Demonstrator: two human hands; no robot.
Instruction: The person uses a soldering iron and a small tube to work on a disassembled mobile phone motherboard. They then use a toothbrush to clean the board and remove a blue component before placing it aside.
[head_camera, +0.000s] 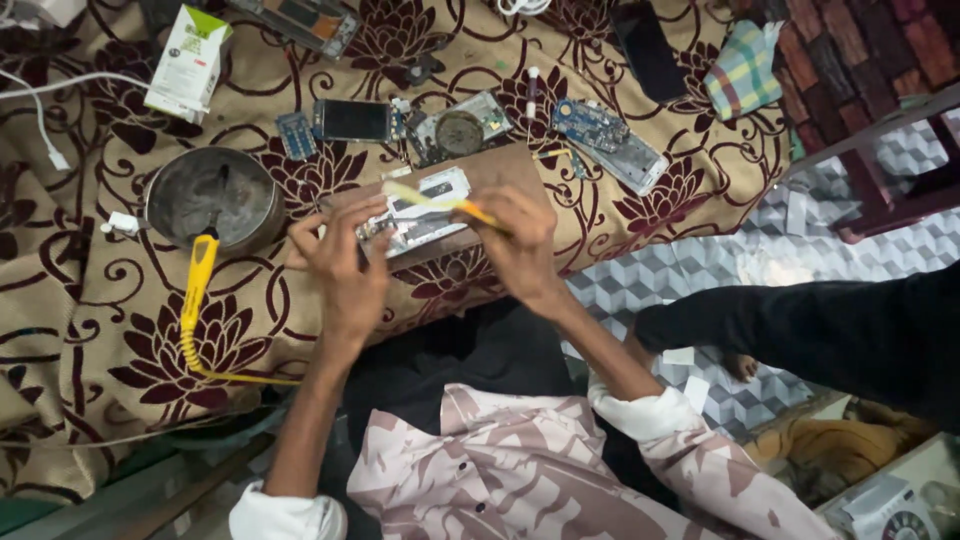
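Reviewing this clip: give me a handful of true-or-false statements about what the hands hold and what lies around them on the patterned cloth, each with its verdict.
1. The right hand holds a yellow-handled tool over the opened phone. True.
2. The left hand is lifting the round metal bowl. False: the left hand is at the opened phone on the wooden board; the bowl sits apart to its left.
3. A yellow soldering iron lies with its tip at the bowl. True.
4. The white and green box stands on the wooden board. False: it lies on the patterned cloth, far up left.
5. A blue circuit board lies beyond the wooden board. True.
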